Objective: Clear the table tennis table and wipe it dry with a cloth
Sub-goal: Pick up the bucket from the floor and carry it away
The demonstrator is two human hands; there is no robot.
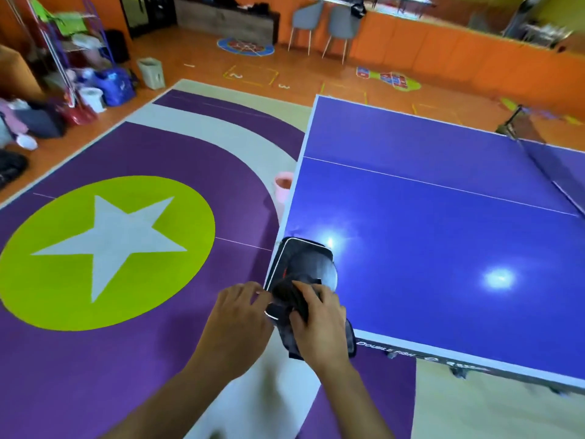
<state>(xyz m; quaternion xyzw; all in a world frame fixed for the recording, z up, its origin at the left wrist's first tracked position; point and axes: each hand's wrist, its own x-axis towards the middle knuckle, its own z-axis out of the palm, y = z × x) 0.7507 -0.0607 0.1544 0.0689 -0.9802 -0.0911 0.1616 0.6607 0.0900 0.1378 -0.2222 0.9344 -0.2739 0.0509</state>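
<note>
Nearest, at the near-left corner of the table tennis table [443, 248], the right hand [319, 324] curls round a dark bundle [288, 295] and grips it above the black paddle case [305, 264], which lies on that corner and overhangs the table's edge. The left hand [235, 315], just off the table's left edge, has bent fingers at the case's rim; I cannot tell whether they pinch it. Farther along that edge, a pink bucket [282, 184] stands on the floor.
</note>
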